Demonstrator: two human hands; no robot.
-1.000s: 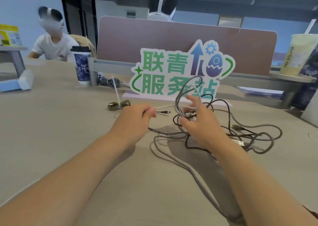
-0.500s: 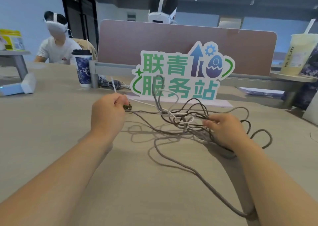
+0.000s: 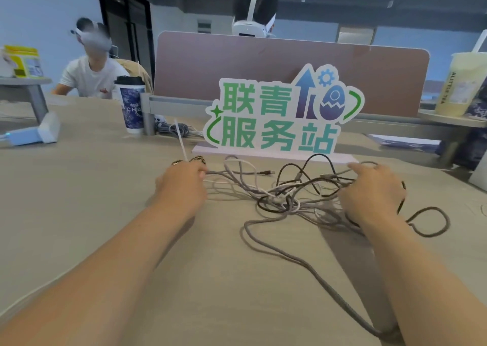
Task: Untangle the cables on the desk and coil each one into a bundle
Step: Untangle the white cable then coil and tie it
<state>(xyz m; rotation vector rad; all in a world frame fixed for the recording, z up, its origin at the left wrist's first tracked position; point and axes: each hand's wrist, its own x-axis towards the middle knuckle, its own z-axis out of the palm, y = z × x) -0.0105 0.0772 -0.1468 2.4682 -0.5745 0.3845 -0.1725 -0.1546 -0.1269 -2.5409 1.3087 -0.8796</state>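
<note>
Just before the sign (image 3: 282, 113) lies the tangle of cables (image 3: 284, 200), unsorted; left of the sign's base the left hand (image 3: 181, 184) grips a grey cable (image 3: 229, 173), while the right hand (image 3: 371, 190) covers strands near its right end, whether clasping I cannot tell. Untangling is the step in hand, I judge; next, that cable needs drawing free

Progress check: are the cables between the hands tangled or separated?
Tangled: grey, white and black cables cross and loop through one knot on the desk.
</note>
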